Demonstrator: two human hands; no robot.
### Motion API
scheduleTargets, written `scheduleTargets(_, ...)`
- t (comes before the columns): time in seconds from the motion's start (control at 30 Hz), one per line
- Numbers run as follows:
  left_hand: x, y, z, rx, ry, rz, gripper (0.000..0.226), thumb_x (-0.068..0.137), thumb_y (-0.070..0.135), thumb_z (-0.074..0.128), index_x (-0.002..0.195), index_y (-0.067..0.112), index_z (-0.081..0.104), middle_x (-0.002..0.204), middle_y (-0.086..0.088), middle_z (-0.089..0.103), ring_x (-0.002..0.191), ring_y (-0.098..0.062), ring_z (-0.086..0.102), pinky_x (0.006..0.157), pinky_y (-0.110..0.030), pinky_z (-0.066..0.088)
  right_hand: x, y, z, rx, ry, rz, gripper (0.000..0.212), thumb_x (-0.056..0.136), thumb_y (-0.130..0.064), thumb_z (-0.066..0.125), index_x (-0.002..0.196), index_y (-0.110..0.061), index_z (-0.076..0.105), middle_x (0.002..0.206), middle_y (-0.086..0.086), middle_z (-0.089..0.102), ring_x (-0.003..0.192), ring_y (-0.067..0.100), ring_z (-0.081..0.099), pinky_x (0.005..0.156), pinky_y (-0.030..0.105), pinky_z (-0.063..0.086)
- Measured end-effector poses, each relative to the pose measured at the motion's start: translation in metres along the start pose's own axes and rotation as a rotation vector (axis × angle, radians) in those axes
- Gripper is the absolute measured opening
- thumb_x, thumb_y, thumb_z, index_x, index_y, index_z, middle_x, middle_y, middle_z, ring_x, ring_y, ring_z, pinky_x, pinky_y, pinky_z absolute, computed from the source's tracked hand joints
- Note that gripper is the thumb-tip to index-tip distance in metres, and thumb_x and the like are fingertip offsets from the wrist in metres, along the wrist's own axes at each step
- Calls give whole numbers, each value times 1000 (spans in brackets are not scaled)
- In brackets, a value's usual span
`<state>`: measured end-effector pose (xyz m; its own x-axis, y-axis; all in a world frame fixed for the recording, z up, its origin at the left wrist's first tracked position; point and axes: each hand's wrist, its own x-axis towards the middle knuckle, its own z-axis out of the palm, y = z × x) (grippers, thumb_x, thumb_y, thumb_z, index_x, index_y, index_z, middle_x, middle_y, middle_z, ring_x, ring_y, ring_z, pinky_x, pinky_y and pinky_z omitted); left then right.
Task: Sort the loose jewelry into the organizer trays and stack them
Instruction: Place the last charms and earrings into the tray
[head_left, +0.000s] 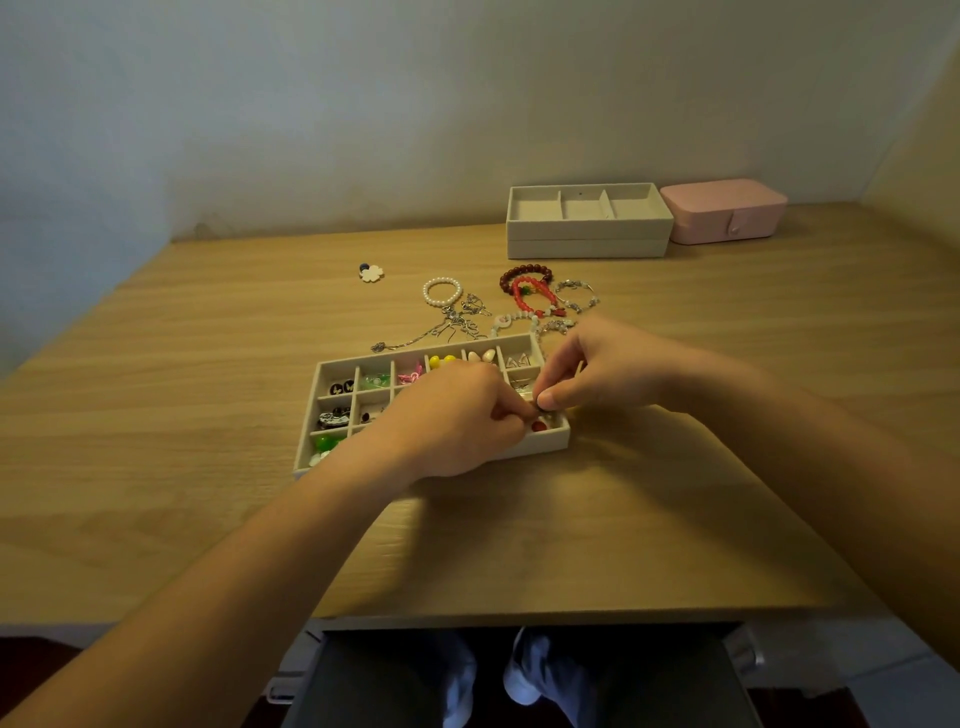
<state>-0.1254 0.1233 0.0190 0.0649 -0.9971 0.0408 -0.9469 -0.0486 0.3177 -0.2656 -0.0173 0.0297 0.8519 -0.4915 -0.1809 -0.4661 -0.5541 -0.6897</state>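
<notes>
Here, left hand (457, 415) and right hand (597, 371) both pinch one small dark piece (541, 409) over the tray (540, 447) — bracelets (524, 291) lie behind on the counter (208, 364).

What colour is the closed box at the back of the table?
The closed box is pale pink, seen in the head view.

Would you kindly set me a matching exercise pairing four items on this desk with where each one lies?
1 pearl bracelet
2 pink box
3 yellow beads
4 flower charm

A in the divided tray's back row
B right of the stacked trays
C alone, left of the pearl bracelet
D beside the silver chains

Pairs: 1-D, 2-B, 3-A, 4-C
</notes>
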Motion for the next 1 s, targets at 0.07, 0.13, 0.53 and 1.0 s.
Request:
scheduleTargets(0.07, 1, 0, -2, -2, -12, 3, 26, 93, 33, 58, 109, 44, 76, 92, 6, 70, 88, -15, 62, 79, -34, 52, 1, 0, 2, -23, 63, -16, 5, 84, -19, 81, 87, -23, 81, 78, -11, 74, 78, 4, 66, 67, 17, 46)
scheduleTargets(0.13, 1, -1, -3, -25, -26, -2, 27, 92, 31, 58, 109, 43, 76, 97, 7, 74, 96, -16, 64, 84, -33, 52, 1, -1, 3, -67, 103, -35, 5, 83, -18, 82, 84, -23, 81, 77, -11, 73, 75, 2, 65, 63, 14, 45)
scheduleTargets(0.53, 3, -3, -3, -91, -62, -11, 27, 93, 27, 58, 108, 40, 77, 83, 7, 75, 74, -10, 64, 67, -28, 52, 3, -8, 4, -193, 68, -41, 8, 81, -22, 84, 78, -23, 77, 73, -12, 69, 71, 4, 62, 60, 19, 46)
scheduleTargets(1.0, 6, -30, -25, -364, 198, -161, 19, 96, 22, 61, 94, 27, 78, 75, 5, 70, 62, -7, 54, 50, -13, 41, 15, -19, -2, -133, 96, -71, 7, 94, -24, 69, 91, -20, 73, 85, -3, 69, 76, 9, 64, 60, 18, 49)
